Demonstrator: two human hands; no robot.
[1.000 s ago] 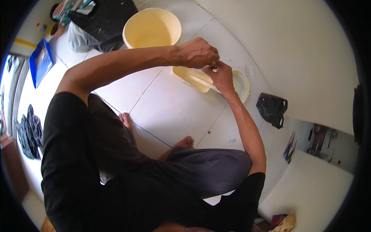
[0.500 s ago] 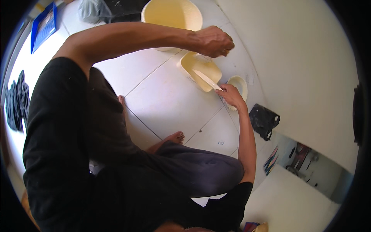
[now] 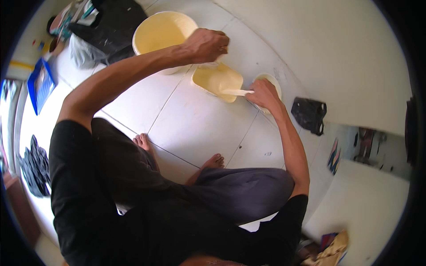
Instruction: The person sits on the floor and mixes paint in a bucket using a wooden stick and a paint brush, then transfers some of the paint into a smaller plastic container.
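Note:
A pale yellow, square-cornered container point(image 3: 215, 77) sits on the tiled floor in front of me. My right hand point(image 3: 265, 94) is closed round the end of a white flat stick point(image 3: 237, 92), whose other end reaches into that container. This hand is over a small round whitish tub point(image 3: 271, 80), partly covering it. My left hand point(image 3: 207, 45) is a closed fist above the container's far edge. Something pale and translucent shows just under the fist, but what the fingers hold is hidden. Beyond that forearm stands a large round yellow bucket point(image 3: 162, 31).
A black plastic bag point(image 3: 309, 114) lies by the wall at right. At far left are a blue tray point(image 3: 41, 84), a grey translucent bag point(image 3: 84, 52) and a large black bag point(image 3: 115, 26). Dark crumpled cloth point(image 3: 35, 166) lies at left. My crossed legs occupy the near floor.
The whole view has shifted. The white stick has turned from a steep slant to nearly level, and my right hand has moved further over the tub. My left fist remains closed near the container.

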